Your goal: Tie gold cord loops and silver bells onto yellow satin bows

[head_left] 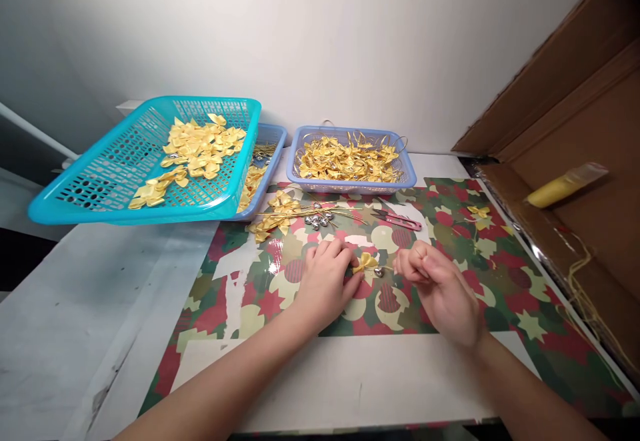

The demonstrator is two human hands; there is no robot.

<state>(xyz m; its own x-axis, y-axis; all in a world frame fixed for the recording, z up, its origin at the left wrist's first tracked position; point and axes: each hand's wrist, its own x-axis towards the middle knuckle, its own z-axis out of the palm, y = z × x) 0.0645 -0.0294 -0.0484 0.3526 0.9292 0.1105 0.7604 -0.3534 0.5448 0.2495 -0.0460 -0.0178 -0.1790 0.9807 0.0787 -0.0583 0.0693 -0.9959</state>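
Note:
My left hand (327, 280) rests on the patterned paper (465, 274) with its fingers curled, pinching a small yellow ribbon bow (366, 262). A small silver bell (379, 272) lies just right of the bow. My right hand (434, 283) is closed in a loose fist beside it, apparently pinching a thin gold string at the bow. Both hands meet near the middle of the table.
A teal basket (100, 188) of yellow bows is tilted at the left over a blue tray (273, 154). Another blue tray (407, 174) holds finished bows. Loose bows, gold strings and bells (320, 218) and pink snips (400, 220) lie behind. A cardboard box (575, 161) stands at right.

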